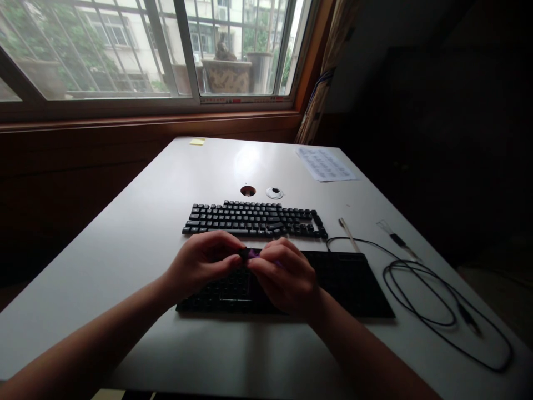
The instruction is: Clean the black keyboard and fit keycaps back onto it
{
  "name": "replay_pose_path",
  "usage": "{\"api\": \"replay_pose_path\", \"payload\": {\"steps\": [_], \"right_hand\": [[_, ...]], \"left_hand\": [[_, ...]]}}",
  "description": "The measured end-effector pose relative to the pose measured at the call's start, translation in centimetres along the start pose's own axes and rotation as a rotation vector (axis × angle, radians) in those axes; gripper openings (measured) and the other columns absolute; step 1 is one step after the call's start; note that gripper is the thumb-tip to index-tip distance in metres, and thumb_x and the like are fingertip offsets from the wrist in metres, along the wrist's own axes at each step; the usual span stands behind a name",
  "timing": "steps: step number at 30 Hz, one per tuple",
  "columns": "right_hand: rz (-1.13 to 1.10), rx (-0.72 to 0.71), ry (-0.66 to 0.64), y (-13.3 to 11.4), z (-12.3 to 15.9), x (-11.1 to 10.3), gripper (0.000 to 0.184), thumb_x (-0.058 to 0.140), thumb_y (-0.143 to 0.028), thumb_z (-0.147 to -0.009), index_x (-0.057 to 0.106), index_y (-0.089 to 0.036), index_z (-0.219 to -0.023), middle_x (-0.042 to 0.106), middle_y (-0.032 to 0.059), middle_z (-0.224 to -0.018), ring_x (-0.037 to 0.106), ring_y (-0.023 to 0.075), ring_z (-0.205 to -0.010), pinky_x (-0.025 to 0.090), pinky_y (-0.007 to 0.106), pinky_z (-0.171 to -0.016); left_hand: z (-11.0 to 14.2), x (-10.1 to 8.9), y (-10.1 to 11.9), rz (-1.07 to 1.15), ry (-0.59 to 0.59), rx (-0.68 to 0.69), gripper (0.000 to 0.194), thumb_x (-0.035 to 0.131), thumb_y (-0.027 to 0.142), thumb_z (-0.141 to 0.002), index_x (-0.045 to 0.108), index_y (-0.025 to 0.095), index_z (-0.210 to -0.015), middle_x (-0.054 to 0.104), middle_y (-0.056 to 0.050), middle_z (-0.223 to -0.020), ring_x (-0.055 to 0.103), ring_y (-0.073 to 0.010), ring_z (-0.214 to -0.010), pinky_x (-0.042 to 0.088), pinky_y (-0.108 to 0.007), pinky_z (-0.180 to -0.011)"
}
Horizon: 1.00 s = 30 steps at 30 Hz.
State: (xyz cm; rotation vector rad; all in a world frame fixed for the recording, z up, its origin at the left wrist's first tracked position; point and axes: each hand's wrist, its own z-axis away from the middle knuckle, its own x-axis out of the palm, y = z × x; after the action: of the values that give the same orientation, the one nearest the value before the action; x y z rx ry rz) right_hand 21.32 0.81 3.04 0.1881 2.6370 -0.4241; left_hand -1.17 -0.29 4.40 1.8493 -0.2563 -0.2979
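Over the black keyboard point(345, 286), both hands meet at their fingertips. Between the thumb and index finger of my left hand point(200, 258) is a small dark piece that looks like a keycap point(243, 253). Closed around a small purple item point(252, 254) is my right hand point(287, 272); its tip touches or nearly touches the dark piece, and the fingers hide most of it. The keyboard beneath seems stripped of its caps, though shade and my hands obscure much of it. Just beyond lie rows of loose black keycaps point(233, 218), set out in keyboard layout.
To the right are a thin pale stick-like brush point(348, 234), a wire keycap puller point(398, 240) and a coiled black cable point(416, 300). Farther back lie a printed sheet point(327, 164), a yellow sticky note point(197, 141), a round desk hole point(247, 190) and its cover point(274, 193).
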Motion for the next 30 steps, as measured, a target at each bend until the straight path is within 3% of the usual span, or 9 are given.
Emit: {"api": "replay_pose_path", "payload": {"steps": [4, 7, 12, 17, 23, 30], "right_hand": [[0.026, 0.048, 0.100, 0.3, 0.5, -0.3, 0.039, 0.069, -0.002, -0.085, 0.070, -0.022, -0.118, 0.063, 0.0055, -0.090, 0.062, 0.0191, -0.084, 0.058, 0.036, -0.074], [0.004, 0.093, 0.103, 0.1, 0.5, -0.1, 0.038, 0.071, -0.002, -0.085, 0.071, -0.023, -0.118, 0.063, 0.0046, -0.089, 0.062, 0.0175, -0.082, 0.057, 0.034, -0.072], [-0.108, 0.247, 0.066, -0.3, -0.1, 0.6, 0.024, 0.070, -0.008, -0.090, 0.073, -0.022, -0.108, 0.066, 0.0032, -0.088, 0.062, 0.0142, -0.077, 0.056, 0.029, -0.069], [-0.172, 0.393, 0.034, -0.1, -0.6, 0.7, 0.011, 0.069, -0.014, -0.092, 0.073, -0.022, -0.097, 0.066, 0.0015, -0.085, 0.065, 0.0140, -0.077, 0.055, 0.028, -0.070], [-0.203, 0.510, -0.010, 0.5, -0.5, 0.7, 0.003, 0.072, -0.022, -0.091, 0.070, -0.021, -0.090, 0.068, 0.0008, -0.083, 0.066, 0.0148, -0.078, 0.054, 0.028, -0.073], [-0.217, 0.539, -0.090, 1.1, -0.4, 0.6, 0.005, 0.071, -0.021, -0.091, 0.072, -0.020, -0.086, 0.068, 0.0011, -0.080, 0.064, 0.0144, -0.073, 0.052, 0.028, -0.068]], "left_hand": [[0.1, -0.2, -0.3, -0.010, 0.009, 0.055, 0.014, 0.075, 0.016, -0.087, 0.073, 0.017, -0.101, 0.076, -0.006, -0.098, 0.074, -0.0161, -0.088, 0.063, -0.024, -0.080], [0.1, -0.2, -0.6, -0.105, 0.008, 0.115, 0.015, 0.074, 0.016, -0.087, 0.072, 0.018, -0.102, 0.076, -0.007, -0.099, 0.075, -0.0179, -0.089, 0.064, -0.027, -0.081], [-0.3, 0.0, -0.8, -0.393, 0.046, 0.282, 0.012, 0.075, 0.013, -0.083, 0.071, 0.016, -0.094, 0.078, -0.007, -0.093, 0.076, -0.0180, -0.083, 0.064, -0.026, -0.073], [-0.5, 0.1, -0.8, -0.522, 0.056, 0.389, 0.016, 0.074, 0.008, -0.080, 0.069, 0.017, -0.093, 0.078, -0.005, -0.091, 0.076, -0.0157, -0.083, 0.062, -0.023, -0.074], [-0.6, 0.2, -1.0, -0.585, 0.060, 0.443, 0.017, 0.072, 0.006, -0.079, 0.069, 0.017, -0.092, 0.078, -0.004, -0.090, 0.075, -0.0144, -0.080, 0.062, -0.021, -0.073], [-0.5, 0.1, -1.7, -0.644, 0.039, 0.426, 0.013, 0.070, 0.009, -0.082, 0.068, 0.018, -0.092, 0.078, -0.007, -0.091, 0.075, -0.0164, -0.080, 0.062, -0.024, -0.073]]}}
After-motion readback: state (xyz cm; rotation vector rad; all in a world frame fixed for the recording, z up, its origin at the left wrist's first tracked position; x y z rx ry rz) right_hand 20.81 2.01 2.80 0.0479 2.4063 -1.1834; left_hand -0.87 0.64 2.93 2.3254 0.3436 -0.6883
